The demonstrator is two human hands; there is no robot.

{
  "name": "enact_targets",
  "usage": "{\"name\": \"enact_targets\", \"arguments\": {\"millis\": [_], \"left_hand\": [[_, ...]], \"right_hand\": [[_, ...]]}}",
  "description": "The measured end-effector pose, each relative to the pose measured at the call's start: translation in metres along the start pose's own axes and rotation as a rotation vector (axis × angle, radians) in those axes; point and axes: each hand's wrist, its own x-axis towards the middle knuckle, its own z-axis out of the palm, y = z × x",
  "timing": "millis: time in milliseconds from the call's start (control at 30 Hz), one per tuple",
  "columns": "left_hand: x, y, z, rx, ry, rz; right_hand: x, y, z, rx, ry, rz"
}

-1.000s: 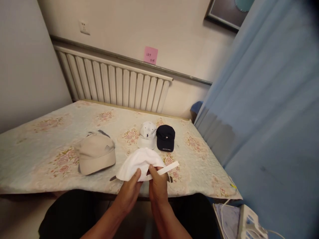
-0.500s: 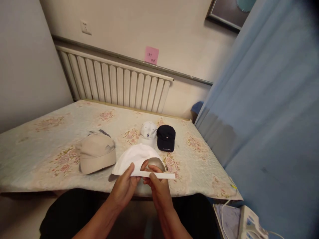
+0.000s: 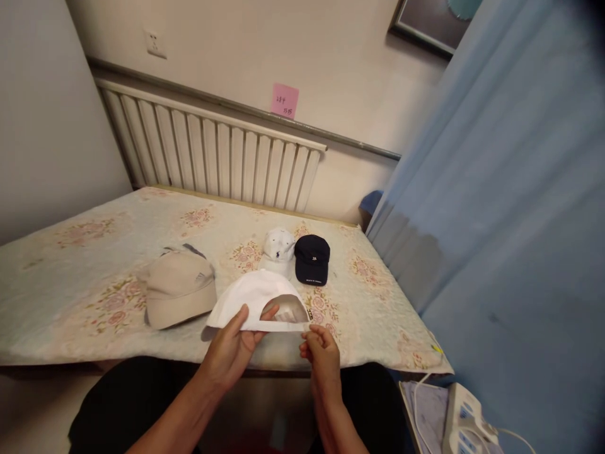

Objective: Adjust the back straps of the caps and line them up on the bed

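Note:
A white baseball cap (image 3: 258, 295) is held up near the front edge of the bed, its back opening and strap (image 3: 278, 326) facing me. My left hand (image 3: 231, 343) grips its lower rim, thumb outside and fingers inside. At the strap's right end, my right hand (image 3: 321, 350) pinches the strap's tip between thumb and fingers. Beyond it lie a smaller white cap (image 3: 278, 247) with a dark logo and a navy cap (image 3: 312, 258), side by side. On the left rests a beige cap (image 3: 177, 287), brim toward me.
A flowered sheet (image 3: 94, 277) covers the bed. Behind it stand a white radiator (image 3: 212, 145) and a wall with a pink note (image 3: 285, 101). A blue curtain (image 3: 496, 189) hangs on the right, above a power strip (image 3: 466, 416) with cables.
My right hand has slid right along the strap to its end. The strap's free end, which stuck out past the cap, now lies along the rim. My left hand keeps its hold.

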Motion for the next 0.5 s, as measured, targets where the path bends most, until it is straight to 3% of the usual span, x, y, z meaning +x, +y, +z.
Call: {"name": "enact_targets", "arguments": {"millis": [67, 167, 333, 500], "left_hand": [[0.000, 0.001, 0.000, -0.001, 0.006, -0.005], [0.000, 0.002, 0.000, -0.001, -0.002, -0.013], [0.001, 0.003, 0.000, -0.003, -0.011, -0.031], [0.002, 0.002, -0.006, 0.021, -0.021, -0.078]], "right_hand": [[0.001, -0.006, -0.005, -0.071, 0.070, -0.109], [-0.003, -0.018, -0.009, -0.216, 0.071, -0.319], [-0.011, -0.042, -0.002, -0.434, -0.074, -0.625], [-0.013, -0.061, 0.007, -0.505, -0.197, -0.746]]}}
